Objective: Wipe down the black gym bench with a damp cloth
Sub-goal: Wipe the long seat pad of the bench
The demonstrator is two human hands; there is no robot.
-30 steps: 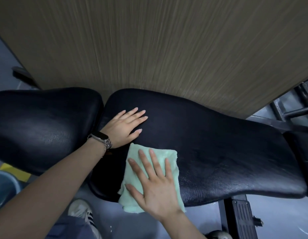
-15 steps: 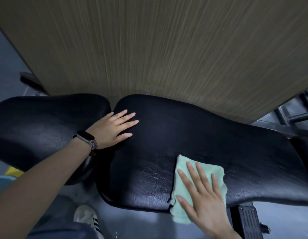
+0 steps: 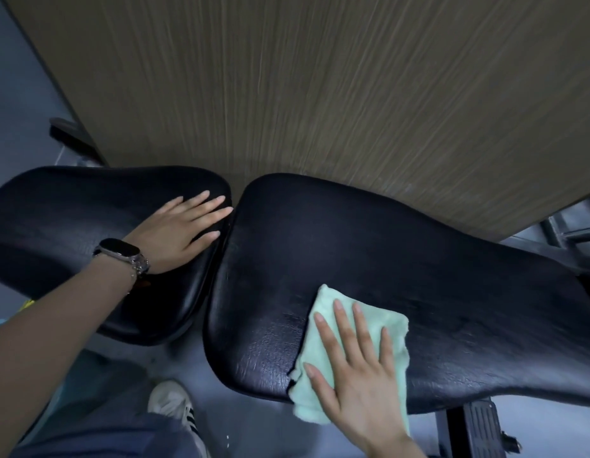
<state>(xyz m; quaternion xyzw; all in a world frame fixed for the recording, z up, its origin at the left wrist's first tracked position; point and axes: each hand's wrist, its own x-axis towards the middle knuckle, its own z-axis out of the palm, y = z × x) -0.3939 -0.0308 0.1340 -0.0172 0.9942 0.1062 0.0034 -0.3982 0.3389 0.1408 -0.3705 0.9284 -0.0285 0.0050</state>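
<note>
The black gym bench has two pads: a shorter seat pad (image 3: 72, 226) on the left and a long back pad (image 3: 402, 259) on the right, with a narrow gap between them. A folded pale green cloth (image 3: 326, 312) lies on the long pad near its front edge and hangs a little over it. My right hand (image 3: 356, 375) presses flat on the cloth with straight, spread fingers. My left hand (image 3: 181, 226), with a watch on its wrist, rests flat on the right end of the seat pad, fingertips at the gap.
A wood-grain wall panel (image 3: 320, 77) stands right behind the bench. Black metal frame parts (image 3: 571, 233) show at the far right and a ribbed black foot piece (image 3: 482, 428) below the long pad. My white shoe (image 3: 174, 404) is on the grey floor beneath.
My right hand slid the cloth rightwards along the long pad from near the gap. My left hand moved from the long pad's left end onto the seat pad.
</note>
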